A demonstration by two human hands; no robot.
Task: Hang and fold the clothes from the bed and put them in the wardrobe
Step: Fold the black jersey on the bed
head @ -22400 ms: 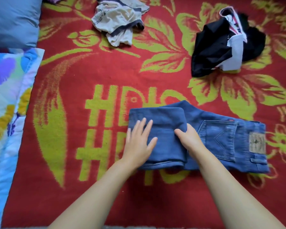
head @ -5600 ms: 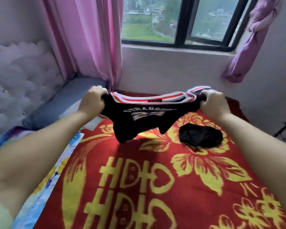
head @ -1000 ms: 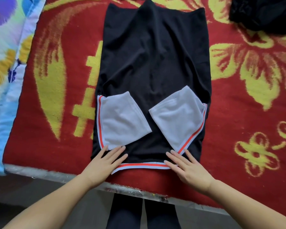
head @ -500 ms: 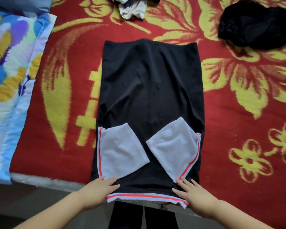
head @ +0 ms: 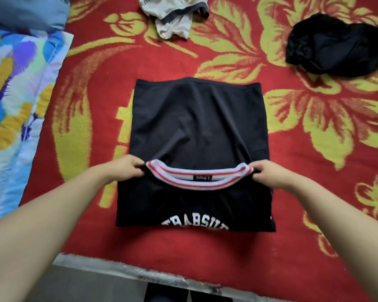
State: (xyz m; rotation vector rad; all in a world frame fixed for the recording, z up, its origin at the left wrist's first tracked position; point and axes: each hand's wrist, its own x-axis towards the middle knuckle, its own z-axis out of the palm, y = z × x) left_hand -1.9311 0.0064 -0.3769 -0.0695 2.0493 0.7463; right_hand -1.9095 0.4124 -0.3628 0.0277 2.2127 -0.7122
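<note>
a black t-shirt (head: 196, 127) lies on the red and yellow blanket (head: 292, 182) that covers the bed, in the middle of its near half, its lower hem pointing toward the far edge. the collar end is folded over toward the far edge, so the white collar with red stripes (head: 198, 178) sits across the middle of the shirt, a small black label showing inside it. below the collar, white printed letters run along the near fold of the shirt, cut off by that fold.

the left hand (head: 123, 168) grips the shirt at the left end of the collar, fingers curled round the cloth. the right hand (head: 271, 174) grips it at the right end of the collar in the same way. both forearms reach in from the near edge of the bed.

a crumpled black garment (head: 334, 46) lies near the far right corner of the blanket, well apart from the shirt. a crumpled beige garment with dark trim (head: 172, 16) lies at the far edge, beyond the shirt. along the left edge lies a quilt in blue, yellow and purple (head: 13, 94), and a blue pillow (head: 24, 12) sits at the far left corner. the grey near edge of the bed (head: 129, 269) shows below the blanket.
</note>
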